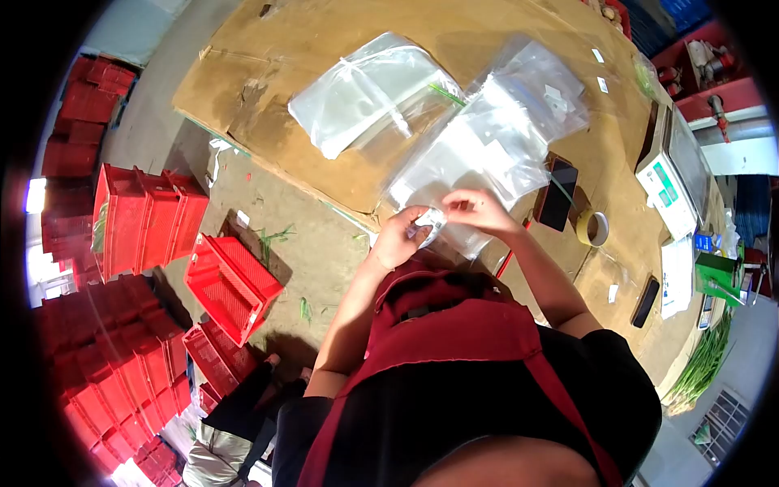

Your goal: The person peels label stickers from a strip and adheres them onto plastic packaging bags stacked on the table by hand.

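Note:
My left hand [398, 240] is closed around a small bunch of white printed labels [431, 223], held just over the table's near edge. Close beside it, my right hand [480, 212] has its fingers bent and drawn together at the labels; whatever is between the fingertips is too small to make out. Under and beyond both hands lie clear plastic bags [487, 154], spread over one another, some with white labels on them. A thicker stack of clear bags [365, 93] rests farther left on the table.
On the cardboard-covered table [268, 49] are a phone [557, 195], a tape roll [592, 228], a weighing scale [673, 174] and a black device [646, 301]. Red crates [231, 288] stand on the floor at left, near another person [231, 434]. Green stalks [702, 365] lie at right.

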`<state>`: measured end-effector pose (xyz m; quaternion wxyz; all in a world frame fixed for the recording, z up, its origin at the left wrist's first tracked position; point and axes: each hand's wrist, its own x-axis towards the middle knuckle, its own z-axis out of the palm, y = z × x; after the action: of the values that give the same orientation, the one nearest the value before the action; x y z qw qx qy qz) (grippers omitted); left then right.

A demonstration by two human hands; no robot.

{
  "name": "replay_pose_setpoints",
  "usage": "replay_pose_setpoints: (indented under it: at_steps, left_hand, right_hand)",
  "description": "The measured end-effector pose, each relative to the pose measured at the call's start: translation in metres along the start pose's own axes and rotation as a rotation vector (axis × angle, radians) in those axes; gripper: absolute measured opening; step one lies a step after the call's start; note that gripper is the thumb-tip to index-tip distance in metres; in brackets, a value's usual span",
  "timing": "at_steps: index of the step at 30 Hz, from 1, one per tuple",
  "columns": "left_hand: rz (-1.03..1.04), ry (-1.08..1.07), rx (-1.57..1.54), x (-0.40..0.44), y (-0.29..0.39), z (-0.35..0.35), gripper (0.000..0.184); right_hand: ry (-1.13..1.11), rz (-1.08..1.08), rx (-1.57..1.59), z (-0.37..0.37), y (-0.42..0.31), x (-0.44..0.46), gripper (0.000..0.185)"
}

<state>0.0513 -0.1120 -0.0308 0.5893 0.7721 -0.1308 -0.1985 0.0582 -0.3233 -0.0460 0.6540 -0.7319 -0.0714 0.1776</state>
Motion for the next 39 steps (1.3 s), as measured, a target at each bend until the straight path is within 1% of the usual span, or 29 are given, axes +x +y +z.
replay_pose_setpoints:
  at_steps: [1,3,4,5,6,7,9,10,11,13,14,15,17,18,20,22,23,25,27,29,30,31,32,33,34,35,36,37,39]
  left_hand:
    - [0.081,0.004,0.007,0.0,0.003,0.0,0.019]
    - [0.07,-0.019,0.037,0.002,-0.002,0.0,0.016]
    - [-0.047,0.001,0.071,0.002,-0.007,0.001,0.016]
    - [-0.166,0.018,0.105,0.003,-0.01,0.001,0.015]
    - [-0.15,0.067,0.088,0.003,-0.005,0.0,0.013]
    - [-0.152,0.06,0.088,0.002,-0.007,-0.002,0.013]
    - [-0.154,-0.002,0.29,0.002,-0.014,-0.008,0.017]
    - [-0.164,-0.001,0.143,0.0,-0.023,-0.006,0.015]
    - [-0.161,-0.006,0.145,-0.002,-0.032,-0.004,0.015]
    - [-0.149,0.022,-0.154,-0.002,-0.034,-0.001,0.014]
    - [-0.129,0.059,-0.184,-0.004,-0.034,0.001,0.01]
    - [-0.131,0.062,-0.184,-0.004,-0.026,0.0,0.01]
    - [0.089,0.13,-0.178,-0.004,-0.018,0.0,0.01]
    - [0.162,0.15,-0.176,-0.004,-0.018,0.0,0.011]
    - [-0.013,0.083,-0.109,-0.006,-0.022,-0.002,0.014]
    - [-0.003,0.084,-0.114,-0.005,-0.014,0.003,0.015]
    - [0.012,0.096,-0.118,-0.002,-0.01,0.004,0.015]
    - [0.024,0.058,-0.11,-0.002,-0.011,0.001,0.009]
    - [-0.02,0.125,0.063,-0.005,-0.003,-0.003,0.008]
    - [-0.123,0.1,0.042,-0.006,-0.008,-0.006,0.004]
    - [-0.218,0.064,0.022,-0.005,-0.012,-0.005,0.003]
    - [-0.215,0.052,0.02,-0.004,-0.014,0.0,0.003]
    - [-0.027,-0.004,-0.028,-0.003,-0.016,0.007,0.009]
    - [0.164,-0.056,-0.077,-0.001,-0.016,0.012,0.016]
    - [0.177,-0.135,-0.075,0.001,-0.009,0.013,0.022]
    - [0.179,-0.132,-0.076,0.001,-0.006,0.013,0.022]
    - [0.121,-0.137,0.004,0.002,-0.005,0.013,0.021]
    - [0.06,-0.138,0.084,0.002,-0.005,0.011,0.02]
    - [0.103,-0.09,0.015,0.001,-0.016,0.007,0.014]
  right_hand:
    - [-0.102,0.058,0.035,0.006,0.004,-0.001,0.015]
    - [-0.112,0.126,-0.014,0.009,0.006,-0.004,0.011]
    - [-0.115,0.128,-0.015,0.009,0.009,-0.003,0.011]
    - [-0.02,0.081,0.108,0.009,0.015,-0.001,0.008]
    - [0.079,0.034,0.232,0.009,0.016,0.0,0.007]
    - [0.218,0.051,0.082,0.006,0.015,0.003,0.013]
    - [0.323,0.003,-0.806,-0.011,0.016,0.01,0.023]
    - [0.332,-0.027,-1.12,-0.015,0.024,0.013,0.037]
    - [0.338,-0.024,-1.12,-0.016,0.027,0.011,0.037]
    - [0.601,-0.117,-1.138,-0.015,0.02,0.013,0.05]
    - [0.623,-0.118,-1.108,-0.015,0.026,0.011,0.063]
    - [0.62,-0.12,-1.107,-0.013,0.026,0.009,0.063]
    - [0.408,-0.412,-1.152,-0.006,0.025,-0.003,0.051]
    - [0.394,-0.485,-1.024,-0.002,0.023,-0.011,0.034]
    - [0.385,-0.415,-1.062,-0.007,0.039,-0.008,0.027]
    - [0.386,-0.365,-1.031,-0.008,0.039,-0.008,0.013]
    - [0.394,-0.369,-1.033,-0.012,0.042,-0.006,0.013]
    - [0.34,-0.204,-0.583,-0.025,0.048,-0.006,0.004]
    - [0.756,-0.284,-0.315,-0.047,0.03,-0.007,0.005]
    - [1.152,-0.302,-0.77,-0.07,-0.019,-0.02,0.011]
    - [1.154,-0.297,-0.774,-0.065,-0.019,-0.02,0.011]
    - [1.129,-0.434,-0.518,-0.053,-0.02,-0.019,0.012]
    - [1.091,-0.567,-0.263,-0.039,-0.023,-0.02,0.014]
    - [0.835,-0.319,-0.913,-0.021,-0.039,-0.032,0.019]
    - [0.486,-0.468,-0.651,-0.01,-0.042,-0.03,0.021]
    - [0.204,-0.253,-0.289,0.003,-0.023,-0.025,0.022]
    - [0.154,-0.111,-0.089,0.015,0.002,-0.026,0.021]
    - [0.114,-0.095,-0.18,0.017,0.003,-0.023,0.02]
    - [0.111,0.053,0.263,0.025,0.006,-0.015,0.02]
